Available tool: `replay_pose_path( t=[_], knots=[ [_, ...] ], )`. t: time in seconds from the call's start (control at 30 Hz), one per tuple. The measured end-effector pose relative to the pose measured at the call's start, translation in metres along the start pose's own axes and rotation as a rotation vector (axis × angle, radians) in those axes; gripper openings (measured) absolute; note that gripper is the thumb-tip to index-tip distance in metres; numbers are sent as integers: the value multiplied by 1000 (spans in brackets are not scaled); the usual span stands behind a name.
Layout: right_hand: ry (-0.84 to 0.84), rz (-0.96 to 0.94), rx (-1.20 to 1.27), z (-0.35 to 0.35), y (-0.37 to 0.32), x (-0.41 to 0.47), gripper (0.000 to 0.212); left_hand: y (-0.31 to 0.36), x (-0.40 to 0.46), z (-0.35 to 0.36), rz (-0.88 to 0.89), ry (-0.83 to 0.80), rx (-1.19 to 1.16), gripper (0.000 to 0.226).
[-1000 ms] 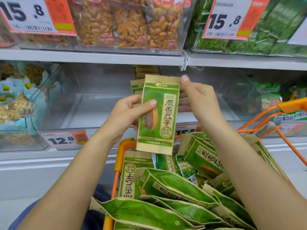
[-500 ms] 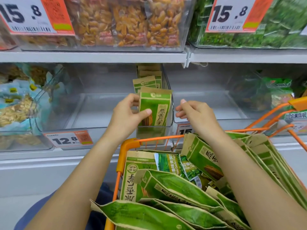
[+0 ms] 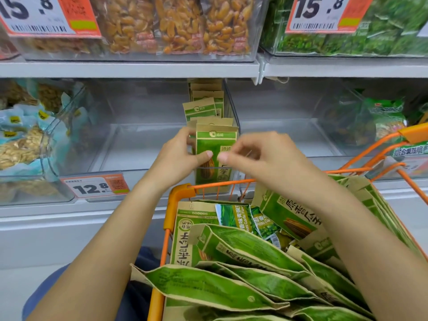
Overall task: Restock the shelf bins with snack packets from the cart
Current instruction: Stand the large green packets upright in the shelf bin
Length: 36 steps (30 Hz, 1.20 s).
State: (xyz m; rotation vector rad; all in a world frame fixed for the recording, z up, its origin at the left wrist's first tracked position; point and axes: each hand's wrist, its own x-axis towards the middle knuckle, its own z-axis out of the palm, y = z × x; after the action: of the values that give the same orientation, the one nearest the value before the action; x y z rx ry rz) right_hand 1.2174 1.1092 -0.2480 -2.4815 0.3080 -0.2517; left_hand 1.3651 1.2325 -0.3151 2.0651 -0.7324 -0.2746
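Fingers of the left hand (image 3: 178,156) are curled around the left edge of a green and tan snack packet (image 3: 216,154), thumb pressed on its front, so that hand has a proper grip on it. Right hand (image 3: 261,158) is just to the right, fingers loosely bent with the fingertips (image 3: 223,156) at the packet's face, pretty blurry, so can't tell if it's really pinching or just touching. Packet stands upright at the front right corner of the clear shelf bin (image 3: 139,144), its lower part behind the bin's front wall. Right behind the fingers, further back in the same bin, a short row of matching packets (image 3: 203,105) stands against the right wall. Below both wrists is the orange cart (image 3: 178,193), stuffed with more of the same green packets (image 3: 243,274), plus a few small green pea packets (image 3: 243,218). Down and left of the left hand there's a 12.8 price tag (image 3: 95,187) on the shelf edge.
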Motion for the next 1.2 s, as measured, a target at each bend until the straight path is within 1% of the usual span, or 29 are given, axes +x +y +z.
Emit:
replay_pose_path(
  t=[0.07,0.1,0.13,0.17,0.2,0.27,0.33,0.4,0.43,0.5,0.53,0.57,0.6,0.63,0.67,0.73,0.8,0.87,0.93,1.0,1.03,1.07,1.13,1.2],
  knots=[
    [-292,-41,-361,2,-19,-19,56,3,-5,-4,25,159,-145,44],
    [-399,-72,-465,5,-26,-27,63,5,-7,-8,41,240,-220,42],
    [-486,-88,-507,9,-31,-34,68,7,-10,-12,53,297,-293,37],
    [-556,-97,-512,14,-34,-38,67,9,-11,-16,57,320,-364,32],
    [-611,-107,-507,18,-35,-40,61,10,-15,-20,48,310,-422,28],
    [-634,-139,-484,19,-33,-38,45,12,-21,-24,17,244,-473,23],
    [-562,-124,-453,14,-29,-29,40,11,-25,-25,-3,180,-466,19],
    [-412,-53,-329,7,-19,-16,44,11,-27,-26,-32,118,-518,17],
    [-323,1,-196,4,-13,-10,46,11,-28,-26,-56,82,-566,16],
    [-161,69,180,-1,-1,2,48,13,-30,-26,-111,-29,-664,15],
    [-98,94,364,-2,3,5,47,15,-31,-26,-135,-105,-695,19],
    [-46,123,509,-2,6,7,42,16,-33,-25,-155,-188,-702,29],
    [-7,141,611,-2,8,10,37,18,-34,-26,-169,-267,-688,40],
    [27,147,667,0,9,12,34,20,-35,-25,-164,-335,-650,47],
    [58,145,691,1,9,15,34,22,-37,-24,-147,-394,-608,47],
    [89,123,679,3,9,21,34,25,-40,-20,-89,-440,-572,33],
    [108,115,646,0,6,28,37,27,-41,-15,-17,-376,-611,20],
    [138,156,617,-6,5,35,40,26,-36,-13,64,-233,-631,20],
    [229,196,564,-9,11,41,42,22,-31,-16,150,-22,-635,21],
    [321,200,412,-4,24,42,43,16,-25,-19,214,136,-621,21],
    [327,200,312,2,30,40,44,14,-22,-19,229,171,-602,24],
    [300,205,215,8,35,37,43,12,-20,-17,236,178,-579,25],
    [186,235,56,19,43,33,42,9,-17,-10,242,142,-502,24],
    [83,242,-57,24,48,33,39,6,-14,-1,214,88,-328,24]
  ],
)
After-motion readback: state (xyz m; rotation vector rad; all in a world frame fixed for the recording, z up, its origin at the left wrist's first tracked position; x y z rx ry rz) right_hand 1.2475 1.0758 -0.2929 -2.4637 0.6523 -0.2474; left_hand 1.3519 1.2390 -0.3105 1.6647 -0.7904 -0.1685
